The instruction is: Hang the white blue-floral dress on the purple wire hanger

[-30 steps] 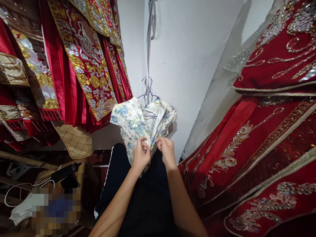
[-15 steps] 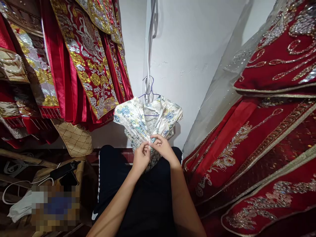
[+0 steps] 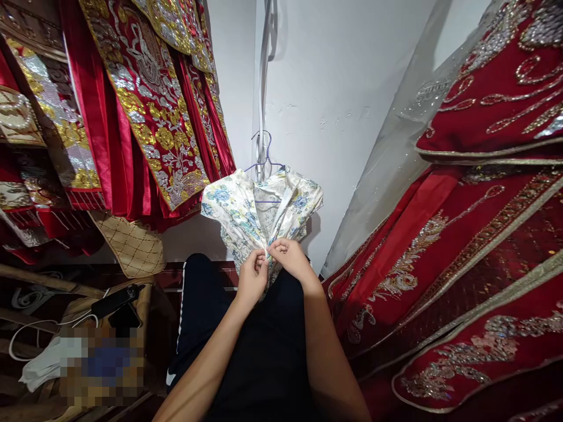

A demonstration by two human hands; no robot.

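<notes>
Your left hand [image 3: 251,276] and right hand [image 3: 290,259] met at centre frame, both pinching the floral garment's [image 3: 246,214] front edges together, while its hanger [image 3: 265,159] kept it up on the wall.

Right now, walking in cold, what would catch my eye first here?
Probably the red gowns heavy with silver and gold embroidery, filling the right side, and more red embroidered garments hanging top left. Between them, a pale floral garment hangs on a hanger against the white wall, its front pinched together by the left hand and right hand.
</notes>
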